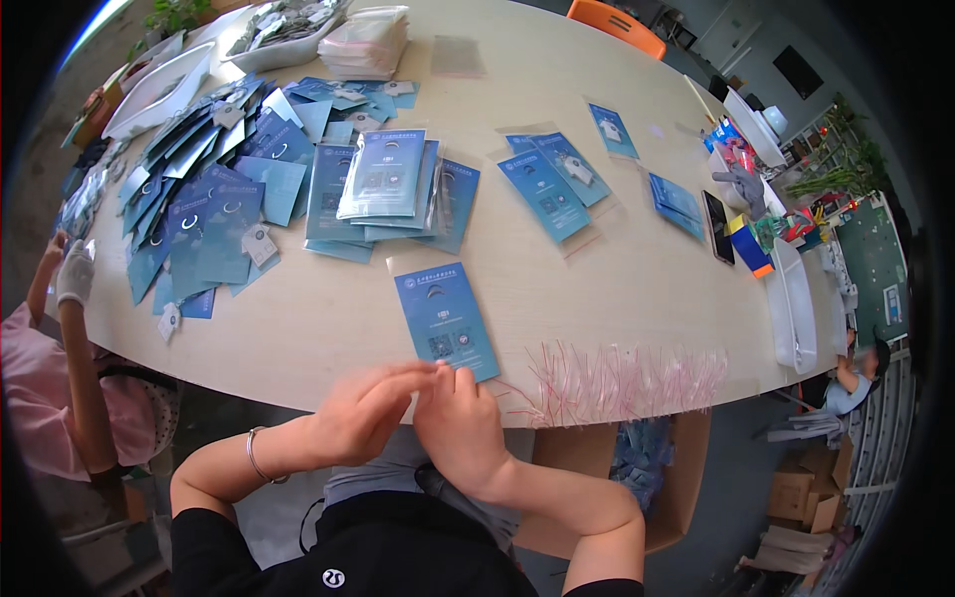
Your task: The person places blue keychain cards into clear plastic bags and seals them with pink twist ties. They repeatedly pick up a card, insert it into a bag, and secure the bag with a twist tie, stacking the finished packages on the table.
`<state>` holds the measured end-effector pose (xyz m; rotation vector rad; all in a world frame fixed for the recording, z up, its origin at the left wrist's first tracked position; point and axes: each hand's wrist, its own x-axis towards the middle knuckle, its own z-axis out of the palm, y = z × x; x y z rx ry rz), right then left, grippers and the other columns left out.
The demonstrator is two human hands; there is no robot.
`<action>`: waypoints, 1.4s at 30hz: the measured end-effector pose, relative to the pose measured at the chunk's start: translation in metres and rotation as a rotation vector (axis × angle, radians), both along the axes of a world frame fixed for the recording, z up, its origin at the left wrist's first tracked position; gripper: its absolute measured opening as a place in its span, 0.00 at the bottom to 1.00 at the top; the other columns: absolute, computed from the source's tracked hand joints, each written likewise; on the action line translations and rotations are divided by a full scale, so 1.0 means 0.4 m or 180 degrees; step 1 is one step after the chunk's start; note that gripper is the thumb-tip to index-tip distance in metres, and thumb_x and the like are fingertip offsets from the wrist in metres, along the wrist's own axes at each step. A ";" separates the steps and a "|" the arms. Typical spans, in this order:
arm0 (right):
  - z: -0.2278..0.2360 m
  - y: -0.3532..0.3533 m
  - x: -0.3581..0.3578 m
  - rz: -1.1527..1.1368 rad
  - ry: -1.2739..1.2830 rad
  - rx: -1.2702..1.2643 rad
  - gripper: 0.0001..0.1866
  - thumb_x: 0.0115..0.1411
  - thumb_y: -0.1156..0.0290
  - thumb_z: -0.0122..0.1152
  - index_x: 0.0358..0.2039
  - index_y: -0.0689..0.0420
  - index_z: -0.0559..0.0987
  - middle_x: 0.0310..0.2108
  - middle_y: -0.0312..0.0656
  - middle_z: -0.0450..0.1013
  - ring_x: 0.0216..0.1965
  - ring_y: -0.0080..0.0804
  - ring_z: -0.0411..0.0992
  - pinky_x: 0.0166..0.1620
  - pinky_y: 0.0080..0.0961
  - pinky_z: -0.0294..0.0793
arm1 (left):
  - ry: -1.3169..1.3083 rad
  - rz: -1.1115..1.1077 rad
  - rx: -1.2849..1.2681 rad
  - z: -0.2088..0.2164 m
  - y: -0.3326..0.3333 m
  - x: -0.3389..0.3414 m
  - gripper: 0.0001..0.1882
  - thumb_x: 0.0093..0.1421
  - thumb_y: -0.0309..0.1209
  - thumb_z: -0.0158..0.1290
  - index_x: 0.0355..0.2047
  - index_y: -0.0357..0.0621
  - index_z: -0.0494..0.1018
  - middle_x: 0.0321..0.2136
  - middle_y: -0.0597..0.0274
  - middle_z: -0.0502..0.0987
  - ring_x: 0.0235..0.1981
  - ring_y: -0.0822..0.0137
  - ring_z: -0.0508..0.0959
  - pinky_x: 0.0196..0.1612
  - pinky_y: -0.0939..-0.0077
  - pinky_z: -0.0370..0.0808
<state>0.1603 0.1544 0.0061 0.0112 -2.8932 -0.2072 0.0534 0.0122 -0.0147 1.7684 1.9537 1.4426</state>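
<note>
A blue printed card (446, 313) lies at the near edge of the table, with a bit of clear plastic showing past its top corner. My left hand (363, 413) and my right hand (461, 423) meet at its lower end, fingertips pinched together. What lies between the fingers is hidden, and the left hand is slightly blurred. Just right of the hands, thin clear strips with red edges (627, 383) stand in a row along the table's edge. Beyond the card sits a stack of blue cards in clear sleeves (383, 174).
Loose blue cards (219, 224) heap up at the left, near a co-worker's gloved hand (76, 274). More sleeved cards (547, 194) lie right of centre. Clear bags (365, 42) and white trays (159, 95) stand at the back. A phone (717, 229) lies at right; a cardboard box (686, 478) is below.
</note>
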 end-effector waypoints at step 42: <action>-0.095 0.866 0.722 -0.3992 0.1753 -0.1985 0.12 0.64 0.68 0.61 0.37 0.67 0.80 0.34 0.46 0.76 0.35 0.37 0.72 0.44 0.33 0.72 | 0.1326 0.0157 -0.1967 0.028 0.107 0.007 0.32 0.57 0.38 0.60 0.64 0.58 0.69 0.69 0.49 0.58 0.71 0.48 0.55 0.72 0.52 0.50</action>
